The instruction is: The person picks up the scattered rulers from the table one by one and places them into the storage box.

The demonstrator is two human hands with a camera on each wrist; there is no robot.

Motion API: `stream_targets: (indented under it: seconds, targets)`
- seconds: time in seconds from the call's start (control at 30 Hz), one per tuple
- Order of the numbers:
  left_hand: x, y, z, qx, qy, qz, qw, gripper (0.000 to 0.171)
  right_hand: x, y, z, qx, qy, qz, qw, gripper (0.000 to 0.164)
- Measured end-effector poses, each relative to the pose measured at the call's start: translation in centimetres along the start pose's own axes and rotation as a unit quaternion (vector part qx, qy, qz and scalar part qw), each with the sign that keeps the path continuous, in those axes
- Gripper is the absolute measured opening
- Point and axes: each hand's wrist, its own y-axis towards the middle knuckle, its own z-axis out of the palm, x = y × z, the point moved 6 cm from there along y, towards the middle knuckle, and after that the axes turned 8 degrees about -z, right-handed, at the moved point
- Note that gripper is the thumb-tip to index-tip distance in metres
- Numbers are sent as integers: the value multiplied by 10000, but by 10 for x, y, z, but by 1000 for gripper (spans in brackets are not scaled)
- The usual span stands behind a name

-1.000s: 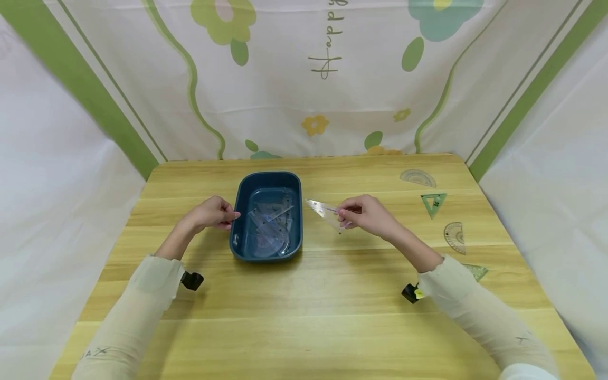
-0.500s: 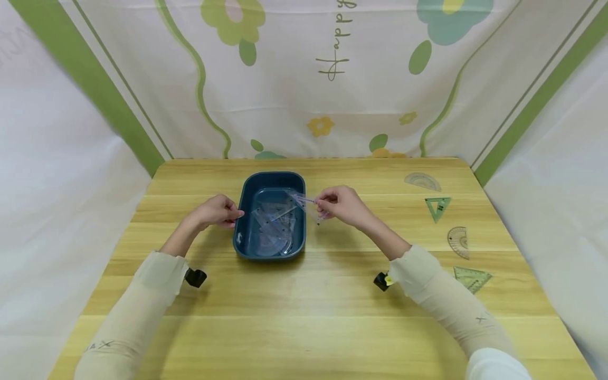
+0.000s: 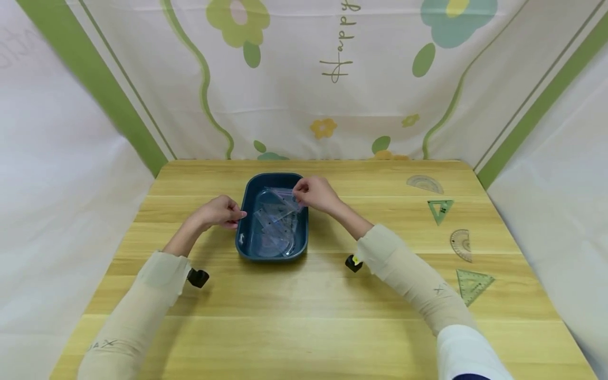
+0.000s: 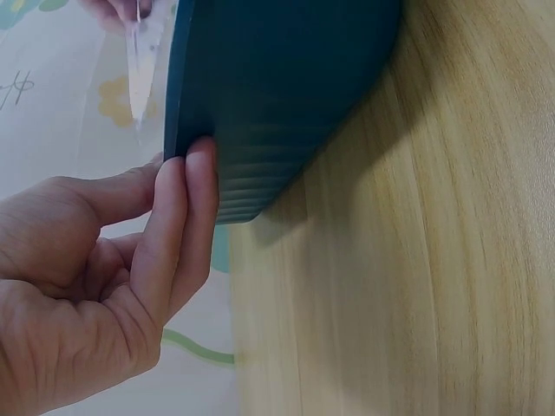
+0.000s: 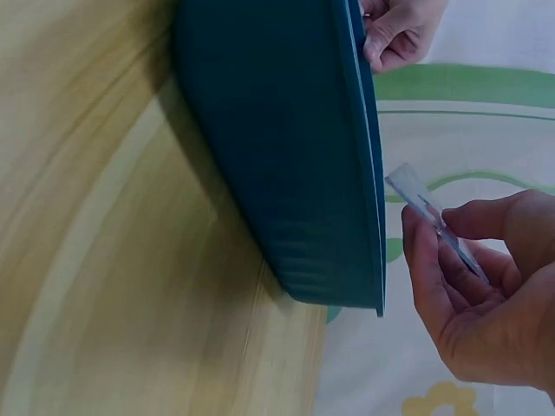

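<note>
A dark blue rectangular bin [image 3: 271, 259] stands on the wooden table, holding several clear plastic rulers and protractors [image 3: 275, 232]. At its left side my left hand [image 3: 218, 212] pinches the rim between thumb and fingers; the left wrist view shows the fingertips [image 4: 201, 165] against the outer wall. My right hand [image 3: 317, 194] is over the bin's far right rim and pinches a clear set square [image 5: 421, 204] with a purplish edge. In the head view the set square overlaps the bin's inside, and part of it is hidden by the fingers.
Down the table's right side lie a clear protractor [image 3: 425, 183], a small green set square [image 3: 440, 210], another protractor [image 3: 461, 245] and a larger green set square [image 3: 473, 285]. A floral cloth [image 3: 285, 79] hangs behind the table, with white cloth at both sides.
My right hand has moved left with the set square, from the table right of the bin to over its far right rim. The left hand keeps its grip on the bin.
</note>
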Motion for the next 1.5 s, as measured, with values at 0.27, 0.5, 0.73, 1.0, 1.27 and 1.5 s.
stream_targets:
  seconds: [0.27,0.5,0.73,1.0,1.27,1.5]
  targets:
    - [-2,1,1,36,-34,34,10000,27,5,30,10,179,-969,-71,9951,19]
    - [-1,1,1,-15,-43,-30,10000,27,3,45,24,457,-1375,-77,9894,20]
    - [-2,1,2,-28,-58,-10,10000,27,2,44,22,48,-1222,-198,9923,24]
    - [-1,-1,2,-15,-64,7,10000,28,-2,29,-2,-133,-866,-327,9956,23]
    - [0,1,2,-28,49,-12,10000,27,-14,0,-25,-191,-745,-442,9961,22]
    - [-3,1,4,0,44,-29,10000,28,-27,-31,-41,-265,-682,-470,9962,19]
